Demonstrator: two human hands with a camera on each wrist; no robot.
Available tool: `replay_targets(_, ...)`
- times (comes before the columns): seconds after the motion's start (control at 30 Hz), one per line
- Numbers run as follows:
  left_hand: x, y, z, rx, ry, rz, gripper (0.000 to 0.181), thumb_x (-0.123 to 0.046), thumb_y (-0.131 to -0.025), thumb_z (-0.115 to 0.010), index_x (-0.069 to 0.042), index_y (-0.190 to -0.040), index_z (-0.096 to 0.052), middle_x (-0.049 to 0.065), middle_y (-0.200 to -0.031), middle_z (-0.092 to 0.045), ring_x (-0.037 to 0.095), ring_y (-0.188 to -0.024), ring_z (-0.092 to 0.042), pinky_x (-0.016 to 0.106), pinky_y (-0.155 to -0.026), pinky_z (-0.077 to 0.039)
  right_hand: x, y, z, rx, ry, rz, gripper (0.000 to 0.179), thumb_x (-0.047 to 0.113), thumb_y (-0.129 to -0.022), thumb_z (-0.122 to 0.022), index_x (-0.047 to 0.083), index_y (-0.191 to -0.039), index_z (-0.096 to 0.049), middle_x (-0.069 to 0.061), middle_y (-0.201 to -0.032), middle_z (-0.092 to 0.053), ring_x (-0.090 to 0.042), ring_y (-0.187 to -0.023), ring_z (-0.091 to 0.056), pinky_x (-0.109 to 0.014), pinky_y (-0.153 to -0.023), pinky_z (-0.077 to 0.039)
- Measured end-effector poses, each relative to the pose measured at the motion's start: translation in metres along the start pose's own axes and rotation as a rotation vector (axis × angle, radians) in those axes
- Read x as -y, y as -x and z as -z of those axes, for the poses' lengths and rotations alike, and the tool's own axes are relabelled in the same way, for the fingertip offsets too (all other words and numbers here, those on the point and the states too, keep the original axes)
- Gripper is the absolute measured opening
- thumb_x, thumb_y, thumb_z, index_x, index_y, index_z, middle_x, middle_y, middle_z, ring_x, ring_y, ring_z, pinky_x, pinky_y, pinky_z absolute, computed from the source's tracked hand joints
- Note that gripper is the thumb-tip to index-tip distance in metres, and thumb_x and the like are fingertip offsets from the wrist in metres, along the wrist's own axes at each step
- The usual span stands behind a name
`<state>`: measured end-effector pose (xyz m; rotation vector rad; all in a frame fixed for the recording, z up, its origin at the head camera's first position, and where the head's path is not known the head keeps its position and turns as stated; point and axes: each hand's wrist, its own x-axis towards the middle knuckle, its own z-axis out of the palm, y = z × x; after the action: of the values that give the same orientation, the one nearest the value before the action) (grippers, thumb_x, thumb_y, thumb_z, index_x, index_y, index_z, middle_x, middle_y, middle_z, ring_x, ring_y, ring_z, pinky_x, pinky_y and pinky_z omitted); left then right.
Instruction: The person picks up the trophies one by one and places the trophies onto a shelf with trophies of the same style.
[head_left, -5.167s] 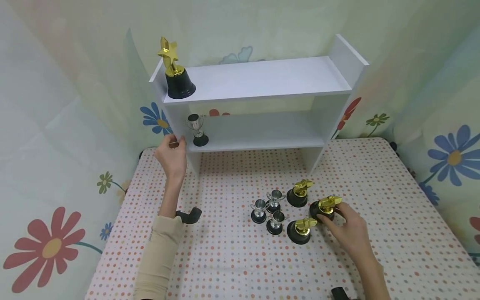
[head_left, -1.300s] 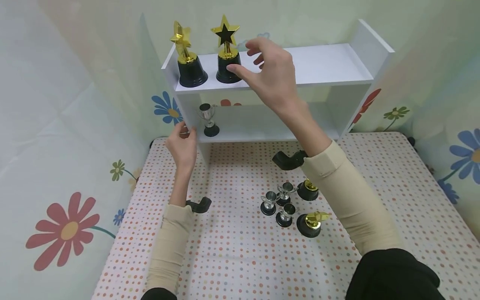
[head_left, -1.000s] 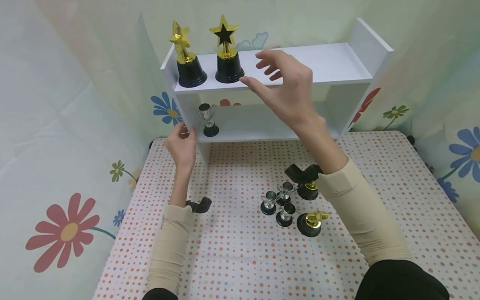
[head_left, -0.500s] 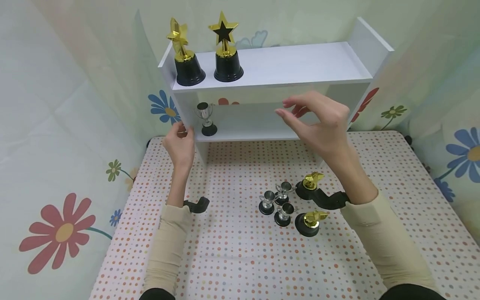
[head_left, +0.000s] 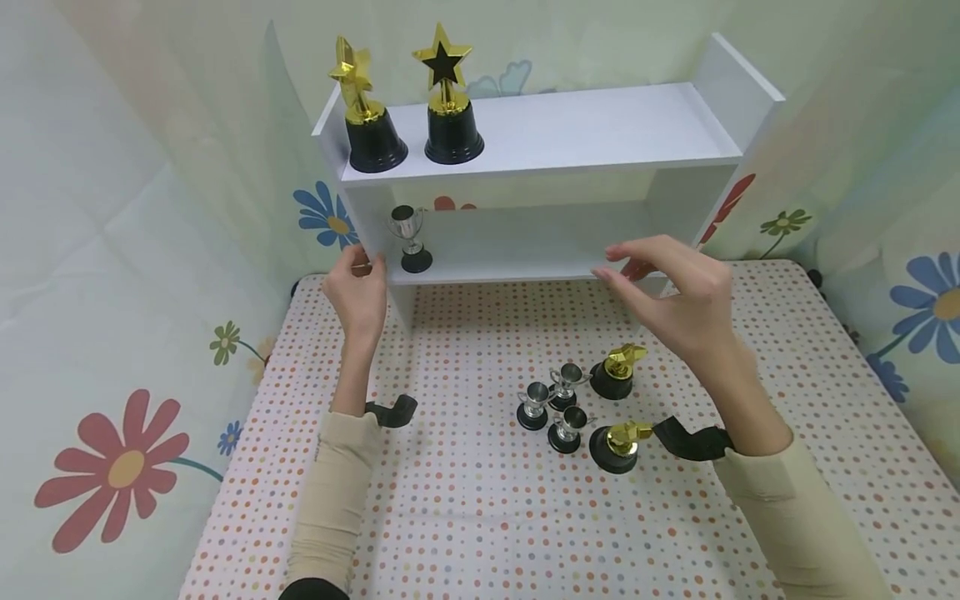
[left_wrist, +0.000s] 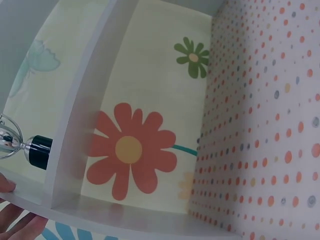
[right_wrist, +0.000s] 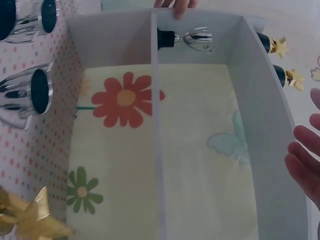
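Observation:
My left hand (head_left: 358, 296) grips the left side panel of a white two-tier shelf (head_left: 577, 129), thumb on the inner side and fingers outside in the left wrist view. The right hand (head_left: 675, 287) hovers before the shelf's lower right part, fingers loosely curved, holding nothing. On the top tier stand two gold star trophies on black bases, a turned one (head_left: 375, 142) at the left end and a front-facing one (head_left: 453, 133) beside it. A small silver cup (head_left: 409, 237) stands at the left of the lower tier, close to my left hand.
On the dotted tablecloth (head_left: 465, 500) stand three small silver cups (head_left: 534, 406), grouped closely. Right of them are two gold star trophies, one farther back (head_left: 615, 379) and one nearer (head_left: 615, 450). Flowered cloth (head_left: 150, 292) hangs behind and at the sides.
The right hand has carried one star trophy from the table to the top tier, released it, and drawn back down and right. The left hand has stayed on the side panel.

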<state>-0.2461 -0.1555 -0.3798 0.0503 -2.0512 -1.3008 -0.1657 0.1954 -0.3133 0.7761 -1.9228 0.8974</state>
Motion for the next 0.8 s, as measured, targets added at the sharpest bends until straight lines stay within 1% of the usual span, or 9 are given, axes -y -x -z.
replay_targets(0.1,-0.001,0.000,0.000,0.000,0.000,-0.005,0.018,-0.008,-0.097,-0.068,0.003,-0.111,-0.074,0.022,-0.098,-0.074,0.033,-0.083,-0.070,0.030,-0.071,-0.054,-0.003,0.012,0.007,0.040,0.033,-0.004,0.047,0.044,-0.096,-0.070,-0.003,-0.098,-0.077,-0.016,-0.088,-0.077,-0.029,-0.066,-0.067,-0.006,-0.079,-0.046)
replay_targets(0.27,-0.001,0.000,0.000,0.005,-0.004,0.003,0.019,-0.009,-0.098,-0.068,0.003,-0.112,-0.073,0.022,-0.099,-0.073,0.033,-0.084,-0.069,0.028,-0.072,-0.052,-0.013,0.033,0.015,0.117,0.106,0.003,0.054,0.050,-0.098,-0.066,-0.002,-0.102,-0.077,-0.015,-0.091,-0.077,-0.025,-0.067,-0.068,-0.010,-0.076,-0.049)
replay_targets(0.33,-0.001,0.000,0.001,0.005,-0.007,0.011,0.019,-0.009,-0.098,-0.068,0.002,-0.112,-0.074,0.021,-0.099,-0.073,0.031,-0.084,-0.069,0.026,-0.071,-0.052,-0.017,0.042,0.018,0.148,0.105,-0.015,0.056,0.052,-0.098,-0.065,-0.003,-0.106,-0.076,-0.016,-0.095,-0.077,-0.020,-0.074,-0.068,-0.011,-0.079,-0.050)
replay_targets(0.47,-0.001,0.001,0.001,0.001,-0.007,0.017,0.019,-0.009,-0.098,-0.068,0.002,-0.112,-0.074,0.021,-0.099,-0.073,0.030,-0.083,-0.069,0.024,-0.070,-0.051,-0.027,0.062,0.021,0.198,0.062,-0.084,0.065,0.057,-0.095,-0.065,-0.004,-0.115,-0.073,-0.019,-0.106,-0.076,-0.001,-0.098,-0.064,-0.008,-0.089,-0.047)
replay_targets(0.53,-0.001,0.001,0.001,0.001,-0.008,0.015,0.019,-0.009,-0.098,-0.068,0.002,-0.111,-0.074,0.021,-0.099,-0.073,0.031,-0.083,-0.069,0.024,-0.071,-0.051,-0.031,0.073,0.023,0.223,0.038,-0.130,0.065,0.054,-0.092,-0.070,-0.005,-0.119,-0.071,-0.020,-0.112,-0.074,0.001,-0.108,-0.061,-0.007,-0.094,-0.045)
replay_targets(0.6,-0.001,0.001,0.001,0.005,-0.007,0.014,0.019,-0.009,-0.098,-0.068,0.002,-0.112,-0.074,0.021,-0.100,-0.073,0.031,-0.084,-0.069,0.025,-0.071,-0.051,-0.034,0.083,0.025,0.262,0.033,-0.198,0.060,0.042,-0.087,-0.082,-0.003,-0.125,-0.069,-0.020,-0.120,-0.072,-0.005,-0.111,-0.063,-0.005,-0.098,-0.041)
replay_targets(0.67,-0.001,0.000,0.000,0.006,-0.008,0.014,0.019,-0.009,-0.098,-0.068,0.003,-0.112,-0.073,0.022,-0.100,-0.072,0.031,-0.085,-0.069,0.026,-0.071,-0.051,-0.038,0.093,0.027,0.313,0.050,-0.283,0.063,0.025,-0.078,-0.090,-0.001,-0.130,-0.066,-0.020,-0.127,-0.070,-0.018,-0.114,-0.065,-0.004,-0.100,-0.039)
replay_targets(0.73,-0.001,0.000,0.000,0.007,-0.008,0.017,0.020,-0.009,-0.098,-0.068,0.003,-0.112,-0.073,0.021,-0.100,-0.072,0.031,-0.085,-0.069,0.026,-0.071,-0.051,-0.041,0.103,0.028,0.369,0.072,-0.389,0.070,0.013,-0.072,-0.093,0.001,-0.135,-0.063,-0.020,-0.132,-0.067,-0.032,-0.115,-0.065,-0.015,-0.102,-0.047)
replay_targets(0.8,-0.001,0.000,0.000,0.004,-0.008,0.019,0.019,-0.009,-0.098,-0.068,0.003,-0.112,-0.073,0.021,-0.100,-0.072,0.030,-0.085,-0.069,0.026,-0.071,-0.051,-0.043,0.113,0.028,0.427,0.078,-0.515,0.074,0.012,-0.074,-0.092,0.001,-0.139,-0.059,-0.023,-0.136,-0.063,-0.042,-0.118,-0.063,-0.033,-0.103,-0.053)
